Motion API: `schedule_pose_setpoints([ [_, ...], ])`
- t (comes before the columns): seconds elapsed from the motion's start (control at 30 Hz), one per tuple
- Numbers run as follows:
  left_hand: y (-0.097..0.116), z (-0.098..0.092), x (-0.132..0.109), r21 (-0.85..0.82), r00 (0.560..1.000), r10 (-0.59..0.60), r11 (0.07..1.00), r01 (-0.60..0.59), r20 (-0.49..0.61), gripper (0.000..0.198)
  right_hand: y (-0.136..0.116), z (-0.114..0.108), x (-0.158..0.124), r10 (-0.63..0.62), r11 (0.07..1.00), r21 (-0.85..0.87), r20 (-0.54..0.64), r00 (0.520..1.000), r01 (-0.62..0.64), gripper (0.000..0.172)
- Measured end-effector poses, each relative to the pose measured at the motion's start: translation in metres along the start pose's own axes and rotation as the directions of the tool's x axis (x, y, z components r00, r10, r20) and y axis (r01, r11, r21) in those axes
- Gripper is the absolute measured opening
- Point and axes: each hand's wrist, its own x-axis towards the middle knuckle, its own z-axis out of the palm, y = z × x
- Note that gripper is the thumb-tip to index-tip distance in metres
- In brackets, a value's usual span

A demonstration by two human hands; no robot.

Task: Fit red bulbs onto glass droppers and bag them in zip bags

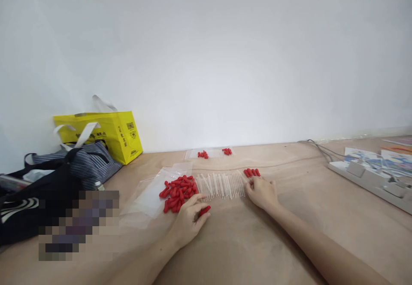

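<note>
My left hand (190, 219) has a small red bulb-shaped piece (204, 210) between its thumb and fingers. Just beyond it lies a pile of red bulb-shaped pieces (179, 190), partly on a clear plastic bag (151, 197). A row of thin clear sticks or tubes (220, 185) stretches across the table between my two hands. At the right end of that row my right hand (262, 191) is closed, fingertips bent down; whatever they grip is hidden. Several red pieces (252, 172) lie side by side right behind its fingers.
Near the wall, another clear bag (212, 153) has two small red clusters on it. A yellow bag (124, 137), a striped bag (99, 165) and a black bag (41, 207) crowd the left. On the right are a white power strip (370, 184) and printed sheets (395, 160).
</note>
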Motion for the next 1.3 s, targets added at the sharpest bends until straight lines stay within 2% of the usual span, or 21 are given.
schedule_pose_setpoints([
  [0.1, -0.001, 0.001, 0.002, -0.02, 0.999, -0.045, 0.999, 0.044, -0.022, 0.014, -0.004, 0.003, -0.007, -0.175, 0.974, 0.132, -0.092, 0.98, 0.186, 0.017],
  [0.2, -0.002, 0.001, 0.002, -0.033, 0.995, -0.089, 0.996, 0.088, -0.034, 0.016, -0.011, 0.008, -0.02, -0.402, 0.841, 0.317, -0.175, 0.899, 0.438, 0.012],
  [0.3, -0.003, 0.002, 0.002, -0.038, 0.992, -0.119, 0.992, 0.118, -0.04, 0.017, -0.019, 0.013, -0.034, -0.524, 0.743, 0.388, -0.169, 0.834, 0.545, 0.013],
  [0.37, -0.003, 0.002, 0.001, -0.057, 0.991, -0.127, 0.991, 0.124, -0.045, 0.017, -0.023, 0.014, -0.04, -0.555, 0.729, 0.392, -0.142, 0.819, 0.562, 0.013],
  [0.5, -0.004, 0.003, 0.001, -0.083, 0.991, -0.127, 0.989, 0.122, -0.05, 0.018, -0.026, 0.013, -0.044, -0.569, 0.747, 0.369, -0.076, 0.819, 0.553, 0.015],
  [0.57, -0.004, 0.003, 0.001, -0.085, 0.991, -0.122, 0.99, 0.117, -0.054, 0.018, -0.026, 0.011, -0.044, -0.596, 0.735, 0.357, -0.064, 0.8, 0.576, 0.017],
  [0.67, -0.004, 0.003, 0.002, -0.086, 0.991, -0.121, 0.99, 0.115, -0.065, 0.018, -0.026, 0.007, -0.046, -0.652, 0.701, 0.335, -0.058, 0.756, 0.63, 0.028],
  [0.73, -0.004, 0.003, 0.002, -0.087, 0.99, -0.121, 0.99, 0.114, -0.069, 0.018, -0.027, 0.005, -0.047, -0.664, 0.691, 0.332, -0.06, 0.746, 0.642, 0.034],
  [0.93, -0.002, 0.002, 0.002, -0.079, 0.992, -0.102, 0.992, 0.096, -0.07, 0.019, -0.033, 0.003, -0.05, -0.653, 0.689, 0.33, -0.105, 0.75, 0.646, 0.025],
  [1.13, -0.001, 0.002, 0.001, -0.069, 0.994, -0.071, 0.995, 0.065, -0.087, 0.021, -0.033, 0.003, -0.05, -0.692, 0.661, 0.277, -0.133, 0.709, 0.697, 0.026],
  [1.3, -0.001, 0.003, -0.002, 0.008, 0.999, -0.011, 1.0, 0.011, -0.034, 0.021, -0.028, 0.002, -0.044, -0.737, 0.635, 0.199, -0.135, 0.662, 0.747, 0.025],
])
